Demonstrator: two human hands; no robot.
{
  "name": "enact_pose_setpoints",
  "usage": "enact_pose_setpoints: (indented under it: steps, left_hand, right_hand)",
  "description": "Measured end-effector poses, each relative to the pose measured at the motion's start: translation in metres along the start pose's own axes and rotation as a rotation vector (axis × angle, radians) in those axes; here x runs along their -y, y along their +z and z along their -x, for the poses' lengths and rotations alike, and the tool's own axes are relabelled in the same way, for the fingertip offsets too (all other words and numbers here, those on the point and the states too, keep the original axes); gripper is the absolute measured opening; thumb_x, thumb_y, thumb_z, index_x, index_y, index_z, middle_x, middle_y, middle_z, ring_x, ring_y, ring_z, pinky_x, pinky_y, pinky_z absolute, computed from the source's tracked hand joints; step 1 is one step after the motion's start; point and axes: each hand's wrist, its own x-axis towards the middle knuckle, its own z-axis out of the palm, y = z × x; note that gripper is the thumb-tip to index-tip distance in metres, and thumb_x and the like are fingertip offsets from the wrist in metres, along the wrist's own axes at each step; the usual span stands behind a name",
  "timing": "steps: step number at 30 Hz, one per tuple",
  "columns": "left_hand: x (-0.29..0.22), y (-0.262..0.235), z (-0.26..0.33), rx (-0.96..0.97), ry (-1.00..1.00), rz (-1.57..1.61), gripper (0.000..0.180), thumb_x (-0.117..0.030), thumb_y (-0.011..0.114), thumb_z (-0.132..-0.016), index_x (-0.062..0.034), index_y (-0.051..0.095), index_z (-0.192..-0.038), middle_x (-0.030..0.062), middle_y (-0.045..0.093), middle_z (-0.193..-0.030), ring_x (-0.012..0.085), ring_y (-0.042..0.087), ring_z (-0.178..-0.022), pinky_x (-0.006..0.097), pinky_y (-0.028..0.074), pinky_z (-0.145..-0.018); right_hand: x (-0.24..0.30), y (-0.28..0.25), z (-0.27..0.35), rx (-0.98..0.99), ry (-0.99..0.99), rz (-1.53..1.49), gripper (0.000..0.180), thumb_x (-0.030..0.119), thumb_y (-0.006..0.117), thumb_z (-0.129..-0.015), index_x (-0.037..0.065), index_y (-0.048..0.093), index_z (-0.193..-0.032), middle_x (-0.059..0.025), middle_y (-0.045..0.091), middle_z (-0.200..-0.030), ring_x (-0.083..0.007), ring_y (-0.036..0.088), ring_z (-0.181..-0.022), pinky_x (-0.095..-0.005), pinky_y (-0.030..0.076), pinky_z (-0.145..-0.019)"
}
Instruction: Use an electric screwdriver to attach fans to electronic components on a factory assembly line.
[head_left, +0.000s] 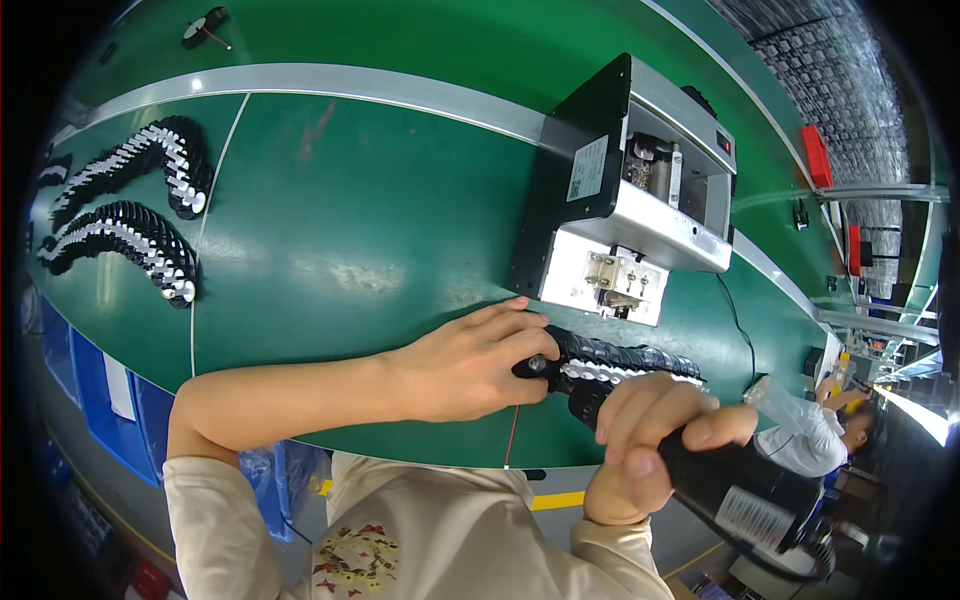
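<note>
My right hand is wrapped round a black corded electric screwdriver, tilted so its nose points left toward my other hand. Near the table's front edge, the fingers of my left hand close on a small black part. A thin red wire hangs below that part toward the edge. The screwdriver's nose is close beside the part; whether the bit touches it I cannot tell. Just beyond lies a row of black-and-white parts, partly hidden by my right hand.
A metal bench machine with a black side panel stands beyond my hands. Two curved rows of black-and-white parts lie at the far left. A black part with a red wire lies at the back. Blue bins stand below; another person is at right.
</note>
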Motion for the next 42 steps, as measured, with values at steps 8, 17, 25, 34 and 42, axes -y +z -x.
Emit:
enact_pose_setpoints:
  steps: [8, 17, 25, 34, 42]
  left_hand:
    - [-0.002, -0.011, -0.003, 0.085, 0.004, -0.001, 0.021, -0.020, 0.072, -0.076, -0.0129, 0.070, -0.096, 0.0100, 0.053, -0.117, 0.0322, 0.052, -0.120, 0.050, 0.042, -0.107]
    - [-0.006, -0.010, -0.007, 0.061, -0.077, 0.055, 0.027, -0.016, 0.076, -0.068, -0.0132, 0.073, -0.095, 0.0137, 0.050, -0.127, 0.0356, 0.055, -0.116, 0.051, 0.042, -0.105]
    - [-0.011, -0.066, -0.007, 0.279, -0.162, 0.131, 0.036, -0.005, 0.074, -0.063, -0.0137, 0.064, -0.096, 0.0047, 0.054, -0.120, 0.0283, 0.047, -0.122, 0.047, 0.033, -0.101]
    - [0.107, -0.166, -0.011, -0.492, -0.455, -0.591, 0.048, 0.001, 0.066, -0.077, -0.0028, 0.053, -0.124, 0.0164, 0.059, -0.121, 0.0338, 0.056, -0.115, 0.040, 0.044, -0.098]
    - [0.265, -0.319, 0.095, -0.519, -0.961, -0.995, 0.075, -0.014, 0.071, -0.072, -0.0089, 0.041, -0.141, 0.0272, 0.053, -0.128, 0.0454, 0.048, -0.121, 0.048, 0.042, -0.103]
  right_hand:
    - [-0.004, 0.002, 0.002, 0.026, -0.007, -0.009, 0.042, -0.011, 0.069, -0.073, 0.006, 0.042, -0.101, -0.0084, 0.057, -0.068, -0.0193, 0.053, -0.045, -0.0334, 0.048, -0.044]
    - [0.004, -0.010, -0.003, -0.017, -0.010, -0.190, 0.047, -0.005, 0.072, -0.075, 0.012, 0.044, -0.109, -0.0066, 0.060, -0.068, -0.0203, 0.055, -0.045, -0.0368, 0.050, -0.047]
    - [0.028, -0.050, -0.007, -0.206, -0.203, -0.221, 0.052, -0.001, 0.071, -0.078, 0.014, 0.043, -0.120, -0.0019, 0.052, -0.064, -0.0141, 0.052, -0.044, -0.0284, 0.051, -0.045]
    - [0.018, -0.050, 0.003, -0.153, -0.276, -0.098, 0.048, 0.003, 0.070, -0.078, 0.008, 0.042, -0.117, -0.0009, 0.048, -0.063, -0.0105, 0.048, -0.042, -0.0234, 0.047, -0.042]
    - [0.017, -0.052, 0.007, -0.177, -0.198, -0.126, 0.046, 0.001, 0.072, -0.076, 0.007, 0.041, -0.110, -0.0026, 0.049, -0.062, -0.0135, 0.050, -0.041, -0.0269, 0.046, -0.041]
